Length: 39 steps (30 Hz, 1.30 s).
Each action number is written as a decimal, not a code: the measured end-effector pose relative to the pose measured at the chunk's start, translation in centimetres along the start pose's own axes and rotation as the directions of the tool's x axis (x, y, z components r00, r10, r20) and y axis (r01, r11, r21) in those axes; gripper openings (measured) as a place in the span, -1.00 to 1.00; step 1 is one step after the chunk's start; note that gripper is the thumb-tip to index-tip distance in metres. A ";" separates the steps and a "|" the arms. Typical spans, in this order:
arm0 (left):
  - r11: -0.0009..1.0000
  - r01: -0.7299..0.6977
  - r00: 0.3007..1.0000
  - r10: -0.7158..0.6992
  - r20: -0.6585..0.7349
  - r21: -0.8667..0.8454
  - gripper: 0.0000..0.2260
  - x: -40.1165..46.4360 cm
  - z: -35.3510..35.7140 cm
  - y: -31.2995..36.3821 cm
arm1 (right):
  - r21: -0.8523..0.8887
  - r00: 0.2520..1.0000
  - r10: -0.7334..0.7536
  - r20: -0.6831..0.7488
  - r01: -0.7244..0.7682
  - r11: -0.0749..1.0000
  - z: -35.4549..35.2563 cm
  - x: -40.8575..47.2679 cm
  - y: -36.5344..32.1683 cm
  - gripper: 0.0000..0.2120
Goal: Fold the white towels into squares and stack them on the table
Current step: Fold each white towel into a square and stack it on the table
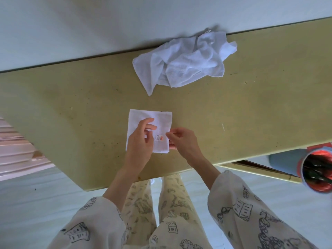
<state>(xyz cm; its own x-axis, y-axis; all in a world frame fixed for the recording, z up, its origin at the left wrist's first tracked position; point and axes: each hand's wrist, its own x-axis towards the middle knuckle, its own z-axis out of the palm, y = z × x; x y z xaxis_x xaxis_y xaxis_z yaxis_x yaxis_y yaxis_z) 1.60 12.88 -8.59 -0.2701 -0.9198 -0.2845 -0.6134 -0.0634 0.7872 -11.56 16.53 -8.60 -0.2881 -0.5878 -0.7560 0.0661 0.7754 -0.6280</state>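
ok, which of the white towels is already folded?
The folded towel under both hands, near the table's front edge: flat, square, with a small label showing. The crumpled towel by the far edge is a loose heap.

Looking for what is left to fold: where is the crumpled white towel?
In the head view the crumpled towel lies at the table's far edge by the wall, up and right of the folded towel under both hands.
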 end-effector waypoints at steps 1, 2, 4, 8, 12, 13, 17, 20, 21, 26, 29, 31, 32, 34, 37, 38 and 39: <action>1.000 0.002 1.000 -0.002 -0.010 0.012 -0.68 -0.1 -0.4 -0.3 | -0.034 1.000 0.000 -0.009 -0.001 0.999 0.1 0.0 -0.2 -0.97; 0.999 -0.005 1.000 0.005 -0.015 0.034 -0.67 -0.2 -0.8 -0.6 | -0.077 1.000 -0.003 -0.017 0.002 0.997 0.1 -0.1 -0.3 -0.93; 0.995 -0.025 0.999 0.027 -0.017 0.099 -0.67 -0.6 -1.4 -1.2 | -0.150 1.000 0.001 -0.007 -0.002 0.989 0.1 -0.3 -0.5 -0.88; 0.963 -0.070 0.991 0.098 -0.095 0.261 -0.70 -1.2 -2.2 -2.5 | -0.161 0.998 0.054 0.027 -0.049 0.986 0.0 -0.9 -0.6 -0.88; 0.933 -0.117 0.979 0.166 -0.117 0.341 -0.73 -2.5 -3.0 -4.6 | -0.140 0.996 0.091 0.015 -0.088 0.986 0.1 -1.0 -0.4 -0.92; 0.938 -0.095 0.981 0.146 -0.130 0.335 -0.72 -2.9 -3.1 -5.1 | -0.141 0.995 0.097 0.012 -0.094 0.985 0.1 -1.0 -0.3 -0.93; 0.923 -0.144 0.978 0.187 -0.088 0.357 -0.60 -4.1 -3.2 -6.8 | -0.142 0.997 0.080 -0.022 -0.082 0.986 0.4 -1.1 0.2 -0.91; 0.897 -0.189 0.972 0.229 -0.056 0.399 -0.61 -4.3 -3.3 -7.7 | -0.169 0.998 0.047 -0.034 -0.052 0.984 0.5 -1.3 0.4 -0.88; 0.894 -0.189 0.969 0.237 -0.069 0.407 -0.64 -4.1 -3.3 -7.8 | -0.171 0.998 0.043 -0.036 -0.048 0.984 0.6 -1.3 0.4 -0.86; 0.877 -0.219 0.950 0.292 -0.112 0.427 -0.93 -3.3 -3.5 -8.4 | -0.143 0.998 0.035 -0.045 -0.041 0.989 0.7 -1.5 0.4 -0.87; 0.889 -0.220 0.955 0.280 -0.098 0.401 -0.84 -3.4 -3.7 -8.8 | -0.122 0.998 0.026 -0.065 -0.034 0.992 0.9 -1.7 0.8 -0.90; 0.901 -0.214 0.957 0.271 -0.104 0.377 -0.84 -3.4 -3.8 -9.0 | -0.116 0.997 0.022 -0.079 -0.031 0.993 1.0 -1.7 1.0 -0.92; 0.905 -0.211 0.958 0.267 -0.107 0.369 -0.84 -3.4 -3.8 -9.1 | -0.117 0.996 0.020 -0.083 -0.029 0.993 1.1 -1.7 1.0 -0.93; 0.905 -0.211 0.958 0.267 -0.108 0.368 -0.85 -3.4 -3.8 -9.2 | -0.126 0.996 0.015 -0.083 -0.025 0.992 1.2 -1.5 1.0 -0.93; 0.895 -0.221 0.958 0.274 -0.086 0.388 -0.80 -3.4 -3.8 -9.4 | -0.155 0.998 0.008 -0.068 -0.019 0.988 1.3 -1.5 0.9 -0.91; 0.892 -0.231 0.956 0.283 -0.080 0.387 -0.79 -3.4 -3.8 -9.4 | -0.154 0.998 0.010 -0.064 -0.019 0.988 1.2 -1.4 0.9 -0.89; 0.892 -0.241 0.954 0.291 -0.077 0.383 -0.79 -3.4 -3.8 -9.5 | -0.151 0.998 0.012 -0.062 -0.021 0.988 1.2 -1.4 0.9 -0.87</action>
<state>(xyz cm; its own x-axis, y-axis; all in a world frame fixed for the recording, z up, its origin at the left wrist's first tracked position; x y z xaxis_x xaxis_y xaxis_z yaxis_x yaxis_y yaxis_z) 11.17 15.08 -12.99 -0.3787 -0.9255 -0.0001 -0.7663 0.3135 0.5608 -9.96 17.73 -8.31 -0.3457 -0.5630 -0.7507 -0.0726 0.8136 -0.5768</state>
